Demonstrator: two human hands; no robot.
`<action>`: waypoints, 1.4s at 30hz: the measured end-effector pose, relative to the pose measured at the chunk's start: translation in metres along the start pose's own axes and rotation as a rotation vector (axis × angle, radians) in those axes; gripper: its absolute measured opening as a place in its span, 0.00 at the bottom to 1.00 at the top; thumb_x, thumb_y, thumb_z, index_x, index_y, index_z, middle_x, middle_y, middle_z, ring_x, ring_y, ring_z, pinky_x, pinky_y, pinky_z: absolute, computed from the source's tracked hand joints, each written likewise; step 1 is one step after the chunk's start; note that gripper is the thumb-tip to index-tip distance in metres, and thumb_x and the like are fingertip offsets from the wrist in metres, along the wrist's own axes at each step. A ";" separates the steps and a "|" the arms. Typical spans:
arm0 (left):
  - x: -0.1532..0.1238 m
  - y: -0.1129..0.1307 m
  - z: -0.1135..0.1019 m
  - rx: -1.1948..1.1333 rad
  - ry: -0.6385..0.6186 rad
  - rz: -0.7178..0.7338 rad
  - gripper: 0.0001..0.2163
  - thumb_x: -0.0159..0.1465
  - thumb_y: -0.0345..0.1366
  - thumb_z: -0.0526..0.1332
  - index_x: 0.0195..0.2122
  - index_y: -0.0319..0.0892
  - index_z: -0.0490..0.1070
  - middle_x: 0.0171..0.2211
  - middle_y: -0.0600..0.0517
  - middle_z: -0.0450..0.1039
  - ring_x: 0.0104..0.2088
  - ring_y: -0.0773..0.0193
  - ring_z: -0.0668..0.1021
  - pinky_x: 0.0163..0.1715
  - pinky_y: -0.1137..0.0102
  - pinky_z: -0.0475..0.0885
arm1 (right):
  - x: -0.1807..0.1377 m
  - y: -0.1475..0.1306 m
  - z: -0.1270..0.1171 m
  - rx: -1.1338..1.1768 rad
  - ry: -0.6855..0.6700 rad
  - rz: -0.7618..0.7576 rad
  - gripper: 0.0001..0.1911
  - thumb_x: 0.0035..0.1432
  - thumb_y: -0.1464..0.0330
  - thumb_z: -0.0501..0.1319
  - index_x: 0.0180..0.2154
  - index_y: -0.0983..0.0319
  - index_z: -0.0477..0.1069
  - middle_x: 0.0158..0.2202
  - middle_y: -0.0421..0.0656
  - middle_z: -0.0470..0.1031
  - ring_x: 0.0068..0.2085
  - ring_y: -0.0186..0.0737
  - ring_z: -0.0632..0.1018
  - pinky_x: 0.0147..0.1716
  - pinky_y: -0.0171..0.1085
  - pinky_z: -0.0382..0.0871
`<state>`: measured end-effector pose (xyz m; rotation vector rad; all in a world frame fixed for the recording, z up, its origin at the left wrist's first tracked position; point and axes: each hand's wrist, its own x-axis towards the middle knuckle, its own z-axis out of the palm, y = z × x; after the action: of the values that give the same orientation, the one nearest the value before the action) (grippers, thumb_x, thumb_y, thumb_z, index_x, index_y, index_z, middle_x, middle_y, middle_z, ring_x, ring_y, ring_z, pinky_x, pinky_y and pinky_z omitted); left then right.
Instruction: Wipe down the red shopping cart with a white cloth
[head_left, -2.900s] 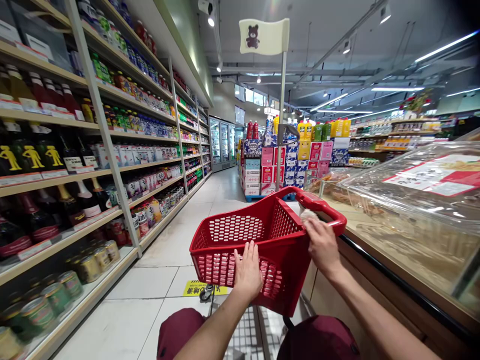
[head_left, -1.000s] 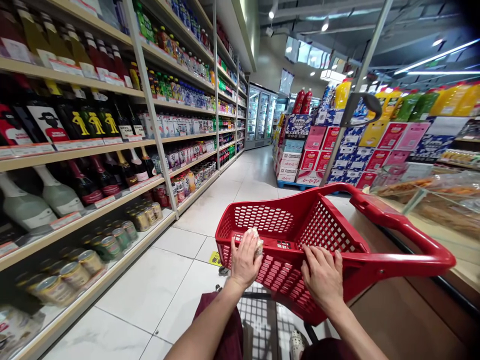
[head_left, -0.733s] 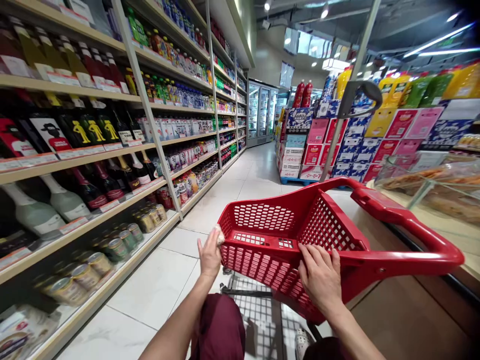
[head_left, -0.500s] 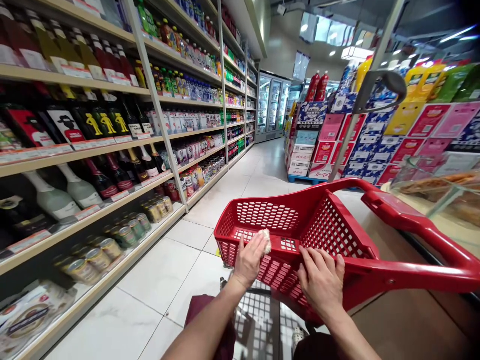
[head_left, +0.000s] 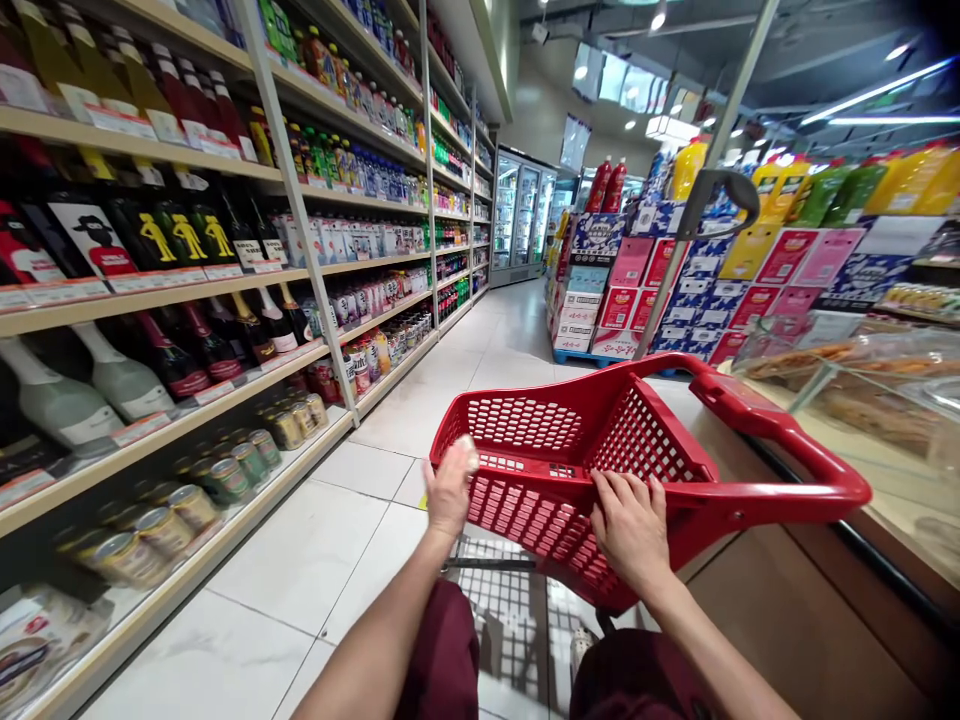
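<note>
A red plastic cart basket (head_left: 570, 425) with a thick red handle (head_left: 780, 440) stands in front of me in a store aisle. My left hand (head_left: 448, 490) is closed on a small whitish cloth (head_left: 468, 455) and presses it against the basket's near left corner. My right hand (head_left: 631, 525) lies on the basket's near rim, fingers curled over the edge and holding it. The basket's inside looks bare.
Shelves of wine bottles (head_left: 172, 240), drink cans (head_left: 225, 475) and cartons run along the left. A glass-topped counter (head_left: 862, 400) is close on the right. Stacked boxes (head_left: 637, 290) and fridges (head_left: 517, 215) stand down the tiled aisle. A grey pole (head_left: 705, 180) rises behind the basket.
My left hand with the cloth slid left along the basket's near rim to its left corner. My right hand stayed on the rim. Earlier still, the cloth was in my right hand at the handle.
</note>
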<state>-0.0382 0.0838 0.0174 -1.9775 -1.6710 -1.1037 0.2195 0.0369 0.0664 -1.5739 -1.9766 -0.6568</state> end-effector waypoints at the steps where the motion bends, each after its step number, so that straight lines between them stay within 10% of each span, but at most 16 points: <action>1: 0.000 -0.001 0.000 0.016 0.025 -0.065 0.23 0.57 0.21 0.46 0.52 0.43 0.63 0.52 0.46 0.67 0.53 0.59 0.69 0.57 0.47 0.44 | 0.000 -0.001 0.000 -0.007 -0.007 0.003 0.19 0.53 0.70 0.53 0.47 0.65 0.68 0.44 0.47 0.72 0.47 0.47 0.66 0.55 0.51 0.46; 8: 0.003 0.032 0.013 -0.115 -0.040 0.309 0.22 0.59 0.24 0.48 0.55 0.45 0.60 0.52 0.50 0.67 0.55 0.64 0.66 0.60 0.52 0.41 | 0.000 -0.001 0.005 -0.011 -0.022 0.005 0.21 0.51 0.71 0.54 0.48 0.65 0.67 0.45 0.46 0.72 0.48 0.47 0.65 0.56 0.51 0.45; 14: 0.004 0.006 0.005 0.044 0.045 -0.029 0.22 0.58 0.22 0.46 0.53 0.42 0.63 0.51 0.45 0.67 0.52 0.59 0.69 0.58 0.48 0.44 | -0.001 0.001 0.011 0.005 -0.013 0.008 0.22 0.51 0.71 0.54 0.50 0.65 0.65 0.47 0.46 0.70 0.49 0.47 0.63 0.56 0.51 0.44; 19: 0.005 0.031 0.012 -0.048 -0.096 0.287 0.22 0.60 0.24 0.47 0.55 0.46 0.61 0.53 0.50 0.66 0.55 0.63 0.65 0.60 0.53 0.41 | 0.000 0.002 0.012 0.000 -0.008 0.017 0.22 0.51 0.72 0.54 0.50 0.65 0.65 0.47 0.46 0.71 0.49 0.47 0.63 0.56 0.52 0.45; 24: 0.004 0.015 0.004 0.060 -0.004 -0.058 0.23 0.58 0.22 0.46 0.54 0.44 0.61 0.53 0.46 0.66 0.54 0.60 0.67 0.58 0.49 0.43 | 0.002 0.000 0.008 0.014 0.002 0.017 0.23 0.52 0.72 0.53 0.51 0.64 0.65 0.47 0.46 0.71 0.49 0.47 0.63 0.56 0.52 0.44; 30: 0.004 0.052 0.011 -0.084 -0.089 0.340 0.21 0.61 0.26 0.48 0.55 0.47 0.60 0.53 0.51 0.65 0.56 0.64 0.64 0.60 0.53 0.41 | 0.001 0.003 0.007 0.045 0.008 0.001 0.24 0.51 0.72 0.53 0.52 0.63 0.64 0.46 0.47 0.71 0.49 0.49 0.63 0.55 0.54 0.45; 36: 0.006 0.039 0.005 0.013 0.022 0.051 0.23 0.60 0.23 0.46 0.55 0.43 0.60 0.53 0.46 0.66 0.54 0.60 0.67 0.59 0.50 0.42 | 0.001 -0.003 0.006 0.027 -0.010 0.023 0.23 0.51 0.72 0.53 0.51 0.65 0.65 0.48 0.46 0.70 0.49 0.48 0.63 0.56 0.52 0.44; 42: 0.007 0.058 0.012 -0.086 -0.090 0.325 0.23 0.59 0.23 0.48 0.55 0.45 0.60 0.53 0.49 0.66 0.56 0.63 0.65 0.59 0.51 0.41 | 0.009 0.019 -0.005 0.010 -0.010 -0.042 0.22 0.50 0.73 0.52 0.49 0.65 0.66 0.47 0.46 0.71 0.47 0.44 0.66 0.54 0.46 0.48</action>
<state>0.0200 0.0817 0.0284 -2.2813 -1.2967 -0.9926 0.2373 0.0440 0.0771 -1.5360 -2.0228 -0.6552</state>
